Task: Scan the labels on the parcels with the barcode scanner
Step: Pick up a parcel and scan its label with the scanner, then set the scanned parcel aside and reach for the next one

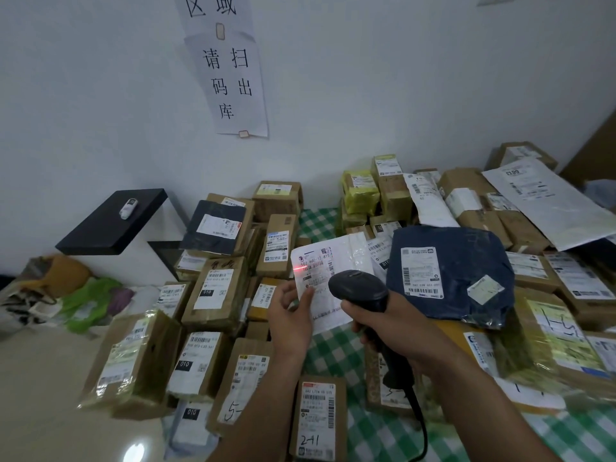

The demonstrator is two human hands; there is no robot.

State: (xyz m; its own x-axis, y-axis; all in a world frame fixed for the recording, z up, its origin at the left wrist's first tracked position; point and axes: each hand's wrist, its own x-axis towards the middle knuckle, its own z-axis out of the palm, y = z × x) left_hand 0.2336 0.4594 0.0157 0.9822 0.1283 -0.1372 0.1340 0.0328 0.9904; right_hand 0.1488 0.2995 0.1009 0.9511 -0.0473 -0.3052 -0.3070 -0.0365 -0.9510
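Mid-frame, the fingers (307, 296) of the left hand (288, 315) pinch the left edge of a flat white parcel (353, 248). The right hand (396, 328) is wrapped tight round the handle of the black scanner (358, 286) — a red spot (297, 269) glows on the parcel's label (316, 271). A dark blue parcel (450, 275) lies just right of the scanner, with brown boxes (216, 288) crowded at left on the green checked table (333, 348).

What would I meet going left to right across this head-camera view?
Black shelf → left hand → white parcel it pinches → barcode scanner in the right hand → dark blue parcel → long white mailer.
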